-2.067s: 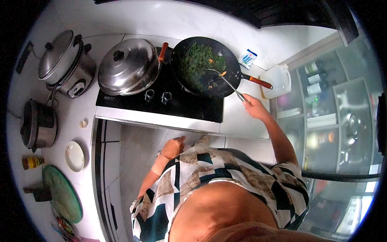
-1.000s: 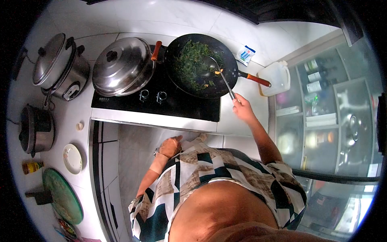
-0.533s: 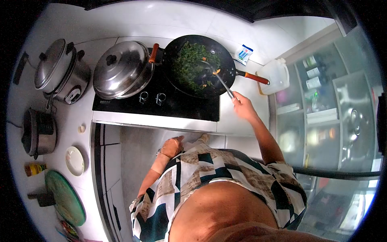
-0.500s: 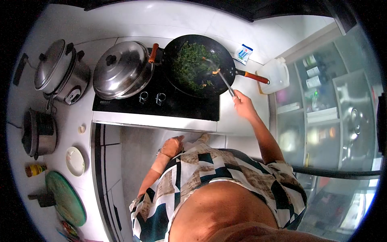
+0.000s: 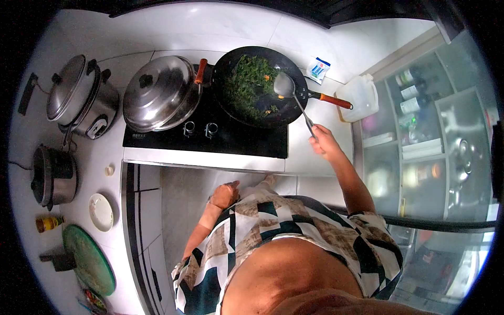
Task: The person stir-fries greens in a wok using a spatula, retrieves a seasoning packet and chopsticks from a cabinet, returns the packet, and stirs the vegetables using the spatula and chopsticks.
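My right hand [image 5: 324, 142] is closed around the handle of a metal ladle [image 5: 284, 84]. The ladle's rounded bowl shows over the right side of a black wok [image 5: 286, 113], close to a bit of orange food. Chopped leafy greens [image 5: 249, 84] fill the wok's left and middle. The wok sits on the black stove [image 5: 236, 140], its wooden handle [image 5: 336, 100] pointing right. My left hand [image 5: 224, 195] hangs in front of my body, away from the counter, fingers curled with nothing visible in them.
A lidded steel pan [image 5: 157, 97] stands left of the wok. Further left are a rice cooker [image 5: 97, 115], a dark pot [image 5: 58, 176], a white plate [image 5: 101, 212] and a green cutting board [image 5: 92, 262]. A plastic jug [image 5: 362, 100] and small packet [image 5: 318, 70] stand right of the wok.
The ladle's bowl has come up from among the greens and turned, its rounded face now visible. My right hand has shifted slightly right and down. My left hand has stayed about the same.
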The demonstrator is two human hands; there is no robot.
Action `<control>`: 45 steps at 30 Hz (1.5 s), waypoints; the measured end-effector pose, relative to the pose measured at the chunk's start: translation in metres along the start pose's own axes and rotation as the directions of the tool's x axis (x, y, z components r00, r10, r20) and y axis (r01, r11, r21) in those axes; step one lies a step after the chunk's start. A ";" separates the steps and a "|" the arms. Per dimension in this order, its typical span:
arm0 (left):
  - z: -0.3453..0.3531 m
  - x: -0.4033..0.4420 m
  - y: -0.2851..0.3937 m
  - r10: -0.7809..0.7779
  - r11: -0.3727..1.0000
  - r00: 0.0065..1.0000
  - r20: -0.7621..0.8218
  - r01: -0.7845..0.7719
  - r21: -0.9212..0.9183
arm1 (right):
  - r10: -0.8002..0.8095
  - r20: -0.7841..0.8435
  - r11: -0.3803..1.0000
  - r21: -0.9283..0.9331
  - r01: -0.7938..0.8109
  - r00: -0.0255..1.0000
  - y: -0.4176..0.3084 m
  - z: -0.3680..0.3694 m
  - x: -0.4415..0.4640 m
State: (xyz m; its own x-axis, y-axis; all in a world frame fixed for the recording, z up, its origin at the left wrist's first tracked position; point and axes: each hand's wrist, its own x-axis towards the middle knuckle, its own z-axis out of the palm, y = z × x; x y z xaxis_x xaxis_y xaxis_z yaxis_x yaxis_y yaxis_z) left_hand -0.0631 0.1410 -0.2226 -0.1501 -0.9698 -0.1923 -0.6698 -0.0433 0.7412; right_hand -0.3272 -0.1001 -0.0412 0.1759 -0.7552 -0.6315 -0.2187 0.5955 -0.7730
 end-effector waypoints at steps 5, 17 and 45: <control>-0.005 0.003 0.004 0.014 1.000 0.999 0.036 -0.014 -0.006 | 0.213 0.322 0.876 0.355 -0.326 0.922 0.000 0.012 0.040; 0.001 0.000 -0.010 -0.094 0.994 0.995 0.028 0.092 0.051 | -0.119 0.779 0.213 0.625 -0.751 0.615 0.025 0.014 0.021; 0.014 0.013 -0.026 -0.017 0.998 0.996 0.085 0.011 0.069 | -0.593 0.236 0.138 -0.912 0.386 0.770 0.024 -0.005 0.010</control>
State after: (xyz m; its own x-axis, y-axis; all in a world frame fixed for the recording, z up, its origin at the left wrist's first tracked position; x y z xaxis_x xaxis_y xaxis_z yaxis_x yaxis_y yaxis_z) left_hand -0.0578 0.1323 -0.2532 -0.2001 -0.9449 -0.2592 -0.7199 -0.0377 0.6930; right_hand -0.3359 -0.0947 -0.0657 0.4920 -0.8696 -0.0420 -0.8375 -0.4595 -0.2957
